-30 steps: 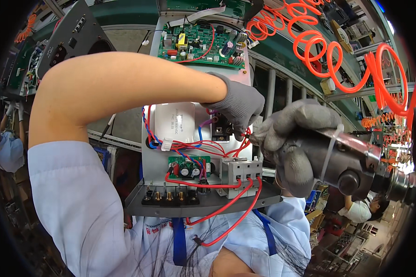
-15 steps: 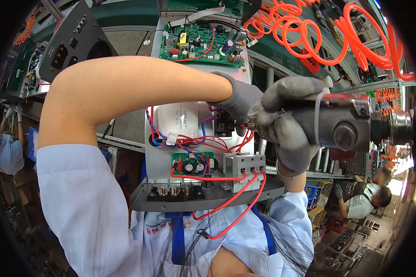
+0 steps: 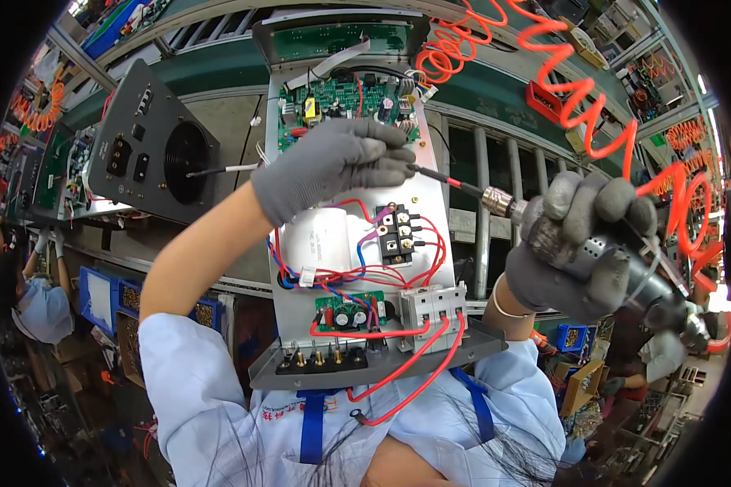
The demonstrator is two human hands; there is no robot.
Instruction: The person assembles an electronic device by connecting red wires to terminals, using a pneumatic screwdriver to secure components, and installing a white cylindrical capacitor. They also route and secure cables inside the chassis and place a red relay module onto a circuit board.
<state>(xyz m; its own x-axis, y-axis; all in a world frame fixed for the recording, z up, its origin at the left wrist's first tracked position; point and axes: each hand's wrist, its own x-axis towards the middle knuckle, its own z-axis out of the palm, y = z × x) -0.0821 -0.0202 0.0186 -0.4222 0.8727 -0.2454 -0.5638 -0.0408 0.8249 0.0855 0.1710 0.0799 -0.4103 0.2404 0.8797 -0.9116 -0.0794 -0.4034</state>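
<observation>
My right hand (image 3: 589, 243) in a grey glove wraps round an air screwdriver (image 3: 601, 272), whose bit points left. My gloved left hand (image 3: 337, 162) has its fingers pinched together at the bit's tip, above the open chassis (image 3: 430, 183). Whatever sits between those fingertips is too small to make out. Below them, a black terminal module (image 3: 395, 235) carries thin red wires and a blue one. To its left lies a white capacitor (image 3: 317, 241). A grey circuit breaker (image 3: 433, 307) with thick red wires stands at the near end, by a small green board (image 3: 349, 311).
Behind my left hand is a larger green circuit board (image 3: 345, 101). A dark panel with a fan opening (image 3: 134, 150) stands on the left. An orange coiled air hose (image 3: 573, 89) hangs at the right over the rollers (image 3: 483, 174). Other people work farther off on both sides.
The screwdriver has drawn back from the terminal module toward the right, and its bit now shows. My left hand has left the module and moved up and left to the bit's tip.
</observation>
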